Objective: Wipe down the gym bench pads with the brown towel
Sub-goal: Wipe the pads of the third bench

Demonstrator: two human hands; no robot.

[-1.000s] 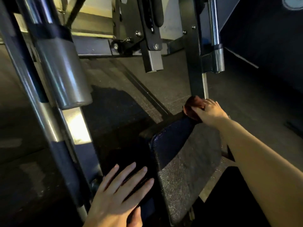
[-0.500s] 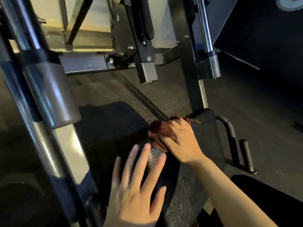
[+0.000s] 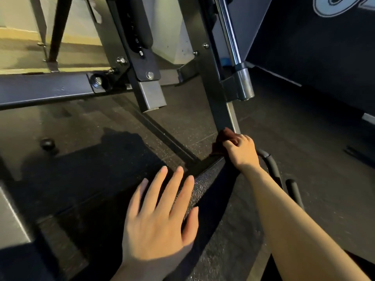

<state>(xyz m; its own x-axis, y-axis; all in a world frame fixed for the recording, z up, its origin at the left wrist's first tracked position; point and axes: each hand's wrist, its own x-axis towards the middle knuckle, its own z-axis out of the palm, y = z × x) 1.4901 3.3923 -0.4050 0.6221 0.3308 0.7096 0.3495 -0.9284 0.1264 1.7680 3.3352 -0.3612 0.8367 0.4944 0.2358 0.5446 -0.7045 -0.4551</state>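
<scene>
The black textured bench pad (image 3: 211, 191) runs from the bottom centre up toward the machine's upright. My right hand (image 3: 242, 151) grips the bunched brown towel (image 3: 223, 139) at the pad's far top corner, fingers curled over the cloth; most of the towel is hidden under the hand. My left hand (image 3: 160, 216) lies flat with straight, spread fingers at the pad's near left edge, holding nothing.
A dark steel upright (image 3: 215, 94) rises just behind the towel, with a chrome guide rod and collar (image 3: 242, 84) beside it. A black curved handle (image 3: 274, 169) sticks out right of the pad. A numbered adjuster bracket (image 3: 142, 57) and crossbeam (image 3: 44, 90) hang over the rubber floor.
My right hand has swept the towel from the pad's left edge back up to its far top corner. My left hand stayed flat near the pad's near edge.
</scene>
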